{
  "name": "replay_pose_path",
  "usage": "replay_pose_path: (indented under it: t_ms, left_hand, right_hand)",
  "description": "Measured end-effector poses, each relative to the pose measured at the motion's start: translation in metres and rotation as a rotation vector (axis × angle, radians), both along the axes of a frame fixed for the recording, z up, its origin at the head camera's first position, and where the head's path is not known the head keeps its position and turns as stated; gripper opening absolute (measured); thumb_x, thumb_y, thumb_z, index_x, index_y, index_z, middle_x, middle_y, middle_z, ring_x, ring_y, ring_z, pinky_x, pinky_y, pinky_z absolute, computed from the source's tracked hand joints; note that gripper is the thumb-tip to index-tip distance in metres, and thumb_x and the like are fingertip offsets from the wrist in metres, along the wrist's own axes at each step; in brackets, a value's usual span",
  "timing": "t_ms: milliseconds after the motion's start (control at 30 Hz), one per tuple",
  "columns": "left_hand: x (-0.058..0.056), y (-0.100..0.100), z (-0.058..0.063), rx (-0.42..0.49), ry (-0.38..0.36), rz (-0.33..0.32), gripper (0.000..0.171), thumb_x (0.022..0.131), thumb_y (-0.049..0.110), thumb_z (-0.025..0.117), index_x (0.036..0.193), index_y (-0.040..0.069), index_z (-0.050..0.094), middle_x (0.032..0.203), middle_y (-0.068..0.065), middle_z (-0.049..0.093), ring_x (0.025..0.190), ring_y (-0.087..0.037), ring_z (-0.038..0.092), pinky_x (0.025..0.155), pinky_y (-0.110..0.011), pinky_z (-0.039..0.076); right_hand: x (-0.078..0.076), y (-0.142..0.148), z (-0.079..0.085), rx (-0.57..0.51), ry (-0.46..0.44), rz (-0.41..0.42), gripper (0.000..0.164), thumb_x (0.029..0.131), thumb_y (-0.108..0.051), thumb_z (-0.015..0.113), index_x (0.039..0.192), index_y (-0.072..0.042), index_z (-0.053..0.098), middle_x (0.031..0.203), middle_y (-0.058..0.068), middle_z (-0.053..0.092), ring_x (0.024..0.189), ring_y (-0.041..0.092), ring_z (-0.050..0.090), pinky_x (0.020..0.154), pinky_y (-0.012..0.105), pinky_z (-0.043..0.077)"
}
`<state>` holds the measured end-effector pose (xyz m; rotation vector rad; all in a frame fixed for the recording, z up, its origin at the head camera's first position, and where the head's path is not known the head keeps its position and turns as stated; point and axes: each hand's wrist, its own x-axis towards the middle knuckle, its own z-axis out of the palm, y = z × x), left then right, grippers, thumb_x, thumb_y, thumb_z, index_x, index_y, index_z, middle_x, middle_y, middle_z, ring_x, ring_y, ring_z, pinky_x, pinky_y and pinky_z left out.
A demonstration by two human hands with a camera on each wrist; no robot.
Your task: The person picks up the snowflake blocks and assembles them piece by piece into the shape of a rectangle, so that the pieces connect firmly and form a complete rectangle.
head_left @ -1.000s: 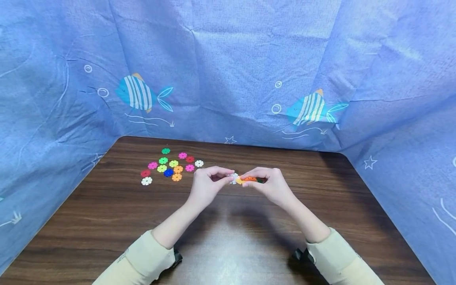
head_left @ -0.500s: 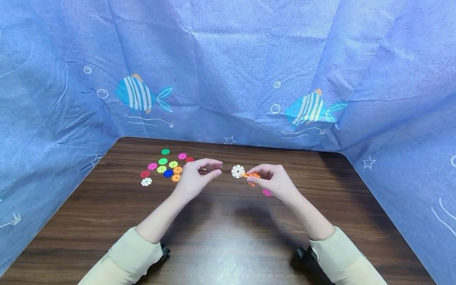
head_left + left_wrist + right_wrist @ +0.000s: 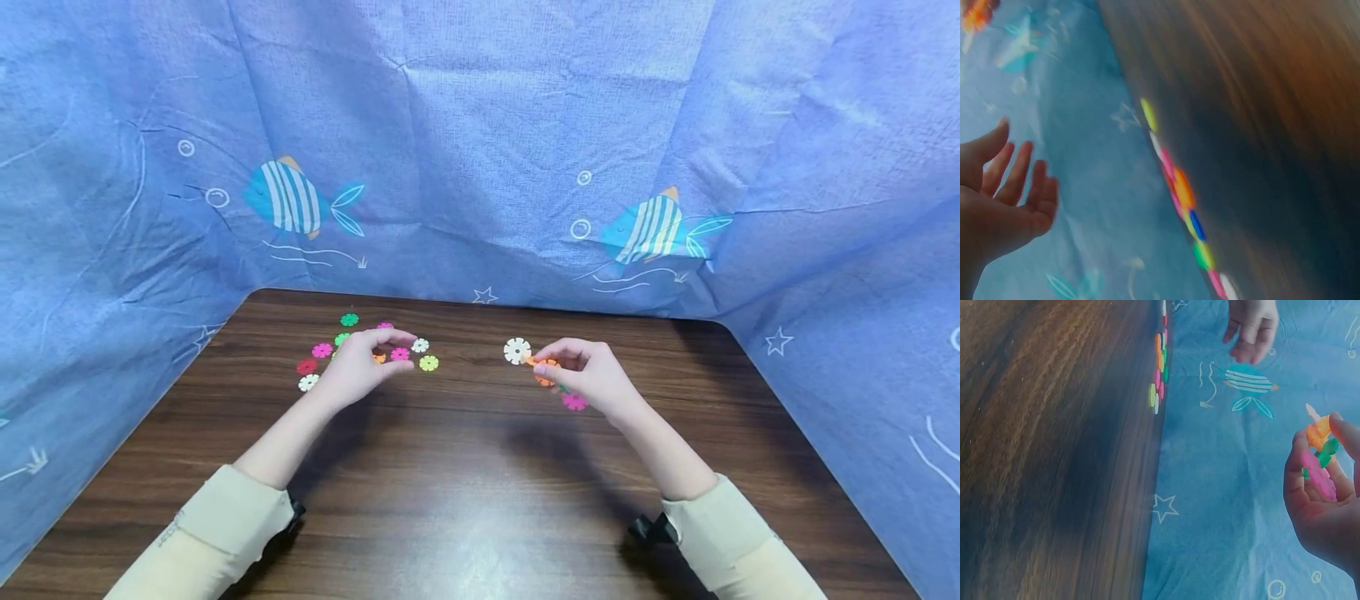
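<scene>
My right hand (image 3: 596,377) pinches a joined chain of plastic snowflake discs between thumb and fingers. A white disc (image 3: 517,351) forms its left end, orange discs (image 3: 547,372) sit at the fingertips, and a pink disc (image 3: 574,402) hangs below the hand. In the right wrist view a green disc (image 3: 1327,451) shows between the orange and pink ones. My left hand (image 3: 358,367) is held over the loose discs at the left, thumb and fingers apart with nothing between them. It covers part of that group in the head view.
Loose discs lie spread on the dark wooden table (image 3: 465,467): a green disc (image 3: 349,320) farthest back, a red disc (image 3: 307,367) at the left, a yellow-green disc (image 3: 428,363) at the right. A blue fish-print cloth (image 3: 480,167) hangs behind the table and along its sides.
My left hand has let go of the chain's white disc and moved left over the loose discs. The right hand has shifted slightly right with the chain, whose white and pink discs now show.
</scene>
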<state>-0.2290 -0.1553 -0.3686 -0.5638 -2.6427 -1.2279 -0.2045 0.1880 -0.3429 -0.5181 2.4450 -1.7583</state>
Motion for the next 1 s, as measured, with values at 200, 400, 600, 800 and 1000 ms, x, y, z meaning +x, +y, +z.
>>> replay_pose_path:
  t_ms: [200, 400, 600, 800, 1000]
  left_hand:
    - [-0.019, -0.027, -0.016, -0.118, -0.074, -0.056, 0.048, 0.077, 0.017, 0.079, 0.121, 0.008, 0.063, 0.121, -0.010, 0.064, 0.121, -0.030, 0.052, 0.096, -0.051, 0.043]
    - [-0.038, -0.047, -0.032, -0.178, -0.132, -0.111, 0.045, 0.079, 0.013, 0.076, 0.121, 0.006, 0.062, 0.122, -0.013, 0.062, 0.115, -0.032, 0.054, 0.089, -0.050, 0.045]
    - [-0.051, -0.060, -0.038, -0.296, -0.200, -0.132, 0.043, 0.079, 0.014, 0.077, 0.120, 0.011, 0.064, 0.122, -0.014, 0.062, 0.111, -0.032, 0.054, 0.089, -0.047, 0.045]
    - [-0.061, -0.061, -0.045, -0.296, -0.235, -0.201, 0.034, 0.080, 0.008, 0.074, 0.113, 0.003, 0.067, 0.111, -0.012, 0.068, 0.112, -0.032, 0.057, 0.095, -0.048, 0.045]
    - [-0.064, -0.062, -0.050, -0.327, -0.154, -0.226, 0.027, 0.076, 0.005, 0.077, 0.102, 0.003, 0.071, 0.104, -0.011, 0.070, 0.105, -0.031, 0.060, 0.091, -0.046, 0.049]
  right_hand:
    - [-0.003, 0.003, 0.000, 0.003, -0.014, -0.022, 0.026, 0.081, -0.018, 0.075, 0.102, -0.004, 0.067, 0.074, 0.004, 0.066, 0.059, 0.014, 0.062, 0.039, 0.023, 0.043]
    - [-0.006, 0.007, -0.004, 0.002, -0.024, -0.040, 0.027, 0.081, -0.016, 0.075, 0.102, -0.001, 0.066, 0.074, 0.004, 0.067, 0.060, 0.018, 0.063, 0.042, 0.024, 0.046]
    - [-0.008, 0.010, -0.006, 0.023, -0.028, -0.048, 0.028, 0.081, -0.017, 0.075, 0.101, 0.000, 0.067, 0.076, 0.005, 0.067, 0.061, 0.016, 0.062, 0.044, 0.025, 0.048]
    - [-0.009, 0.011, -0.009, 0.008, -0.015, -0.042, 0.030, 0.080, -0.016, 0.076, 0.103, 0.000, 0.067, 0.082, 0.005, 0.069, 0.066, 0.014, 0.064, 0.052, 0.026, 0.052]
    - [-0.009, 0.010, -0.011, 0.009, 0.019, -0.032, 0.033, 0.081, -0.013, 0.075, 0.109, 0.000, 0.064, 0.091, 0.001, 0.070, 0.077, 0.008, 0.066, 0.067, 0.022, 0.054]
